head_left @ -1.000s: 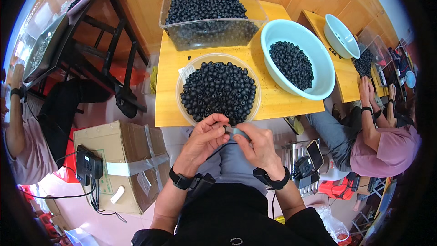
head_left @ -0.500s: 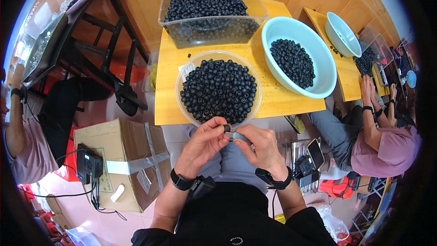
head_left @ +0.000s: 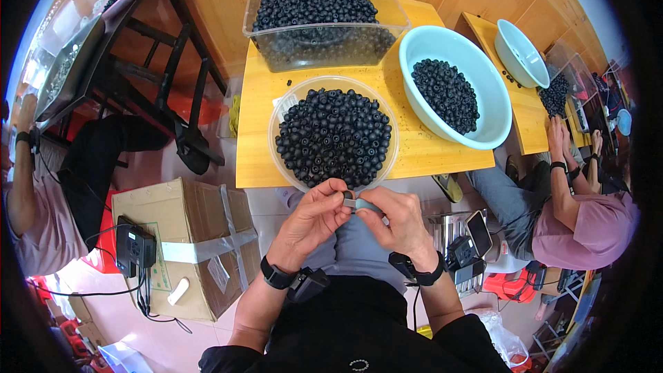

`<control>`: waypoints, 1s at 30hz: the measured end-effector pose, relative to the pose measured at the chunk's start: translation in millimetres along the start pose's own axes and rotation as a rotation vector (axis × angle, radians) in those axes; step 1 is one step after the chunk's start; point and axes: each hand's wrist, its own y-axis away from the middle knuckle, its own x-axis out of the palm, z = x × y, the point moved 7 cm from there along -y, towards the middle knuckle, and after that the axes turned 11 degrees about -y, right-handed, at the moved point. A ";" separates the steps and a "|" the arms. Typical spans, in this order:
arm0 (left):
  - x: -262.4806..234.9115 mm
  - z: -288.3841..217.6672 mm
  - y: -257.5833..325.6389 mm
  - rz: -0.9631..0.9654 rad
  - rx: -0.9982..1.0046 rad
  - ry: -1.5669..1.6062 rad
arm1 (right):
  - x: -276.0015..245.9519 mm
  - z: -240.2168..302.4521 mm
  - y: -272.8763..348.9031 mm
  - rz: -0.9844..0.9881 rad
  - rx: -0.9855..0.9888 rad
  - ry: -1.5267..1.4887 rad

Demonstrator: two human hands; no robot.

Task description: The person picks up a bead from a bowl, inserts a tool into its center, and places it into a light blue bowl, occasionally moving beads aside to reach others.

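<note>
My left hand (head_left: 314, 217) and my right hand (head_left: 397, 221) meet just below the table's near edge. Between their fingertips they pinch a small grey piece (head_left: 352, 201); my right hand also holds a pale blue-grey tool beside it. Just above my hands sits a round clear bowl (head_left: 277, 124) heaped with small black round parts (head_left: 335, 137). To its right a light blue basin (head_left: 421, 48) holds a smaller pile of the same black parts. A clear rectangular tub (head_left: 276, 0) at the back is full of them.
The bowls stand on a yellow wooden table (head_left: 428, 155). A taped cardboard box (head_left: 183, 245) with a black device on it stands at my left. One person sits at the far left, another in a pink shirt (head_left: 587, 228) at the right by a second table with a basin (head_left: 521, 52).
My hands have stayed together at the same spot; the fingers shifted slightly around the small piece. The bowls have not moved.
</note>
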 end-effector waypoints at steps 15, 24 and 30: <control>23.9 0.2 16.0 0.185 -0.038 -0.034 | -39.7 -36.7 1.6 -0.307 0.147 0.058; 7.9 -3.3 9.7 0.014 0.004 0.044 | -4.3 2.8 3.6 0.005 0.047 -0.031; 7.1 -1.6 10.9 -0.013 0.015 0.018 | 1.1 9.9 1.1 0.061 0.006 -0.003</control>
